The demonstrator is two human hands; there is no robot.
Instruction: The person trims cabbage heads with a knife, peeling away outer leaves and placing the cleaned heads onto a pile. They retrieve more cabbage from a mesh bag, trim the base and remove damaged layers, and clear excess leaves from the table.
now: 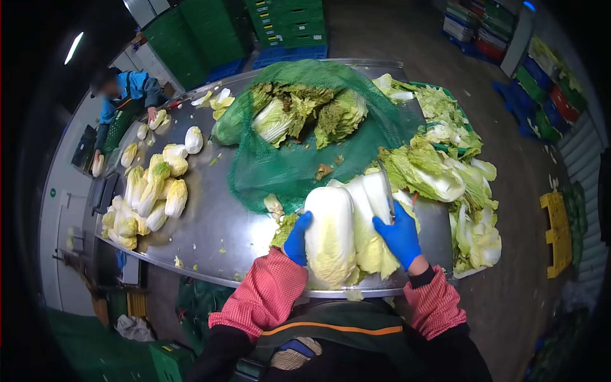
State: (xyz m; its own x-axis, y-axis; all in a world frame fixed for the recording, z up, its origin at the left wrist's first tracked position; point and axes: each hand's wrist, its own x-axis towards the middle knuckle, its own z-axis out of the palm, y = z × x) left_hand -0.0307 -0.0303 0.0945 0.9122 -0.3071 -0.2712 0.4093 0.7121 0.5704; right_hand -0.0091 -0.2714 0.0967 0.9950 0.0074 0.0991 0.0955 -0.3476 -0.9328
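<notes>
In front of me a trimmed Chinese cabbage lies on the metal table, its white base pointing away from me. My left hand, in a blue glove, grips its left side. My right hand, also gloved in blue, is closed around a knife whose narrow blade points up and away. Its fingers also touch the loose pale outer leaves to the right of the cabbage. The knife's handle is mostly hidden by the hand. Just beyond, a green net sack lies open with several untrimmed cabbages in it.
Several small trimmed cabbages are grouped on the table's left side. Cut leaves pile up along the right edge, over green crates. A co-worker in blue handles cabbages at the far left. Stacked green crates stand behind the table.
</notes>
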